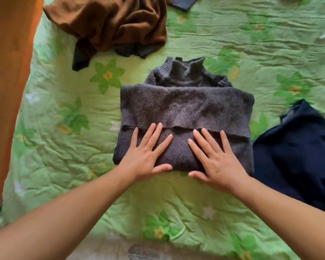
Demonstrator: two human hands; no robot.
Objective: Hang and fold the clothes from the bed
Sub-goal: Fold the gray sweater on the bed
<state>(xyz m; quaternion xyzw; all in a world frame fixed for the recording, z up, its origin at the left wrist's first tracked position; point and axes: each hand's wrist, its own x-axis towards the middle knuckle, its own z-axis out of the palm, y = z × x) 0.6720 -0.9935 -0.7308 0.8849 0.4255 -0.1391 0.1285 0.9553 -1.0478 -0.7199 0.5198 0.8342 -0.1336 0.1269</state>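
Fold step nearly done: your left hand and right hand press flat, fingers spread, grasping nothing, on the folded gray sweater mid-frame on the bed; next probably set it aside.

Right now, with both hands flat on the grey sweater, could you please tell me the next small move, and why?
Probably roll the near fold toward the collar. The left hand and right hand lie flat on the grey sweater, already folded into a block, with the collar sticking out.
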